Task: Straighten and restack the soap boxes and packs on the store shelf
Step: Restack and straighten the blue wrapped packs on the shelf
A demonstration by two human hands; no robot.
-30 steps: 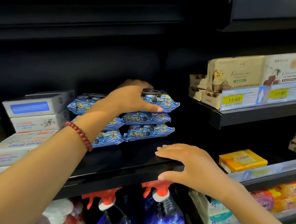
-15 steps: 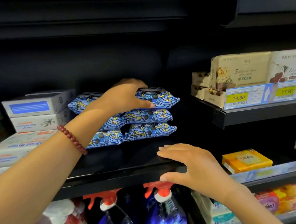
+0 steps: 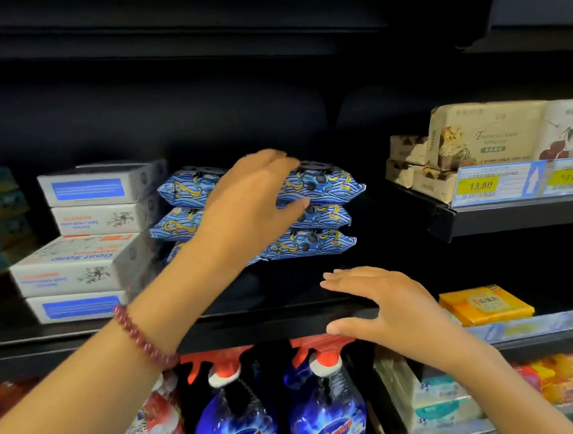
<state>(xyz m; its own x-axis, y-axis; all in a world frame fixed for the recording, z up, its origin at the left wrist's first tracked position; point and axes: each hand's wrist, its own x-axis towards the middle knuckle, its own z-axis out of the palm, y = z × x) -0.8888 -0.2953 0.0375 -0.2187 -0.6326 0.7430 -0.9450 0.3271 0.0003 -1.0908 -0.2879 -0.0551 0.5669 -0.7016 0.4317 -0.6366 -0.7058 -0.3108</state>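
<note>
Fingers [image 3: 275,157] of the left hand [image 3: 248,202] lay draped over the top blue pack [image 3: 323,183], thumb tip pressed against its front edge, a loose hold rather than a firm clamp. The pack capped a right-hand stack of three, with a second stack of blue packs [image 3: 178,206] just beside it on the left, partly hidden by the wrist. The right hand [image 3: 382,304] rested flat and open on the shelf [image 3: 267,320] lip, fingers spread, holding nothing.

To the left, white boxes [image 3: 89,223] stood piled unevenly, the lower ones jutting forward and askew, apparently awaiting straightening.

The soft, pillowy packs looked prone to sliding: a sideways tug on the top one could drag those beneath it off line, or push the right stack toward the bare shelf edge. The forearm, crossing in front of the left stack and near the boxes, could also knock them on withdrawal. Spray bottles [image 3: 325,410] stood below, where a fallen pack might land.
</note>
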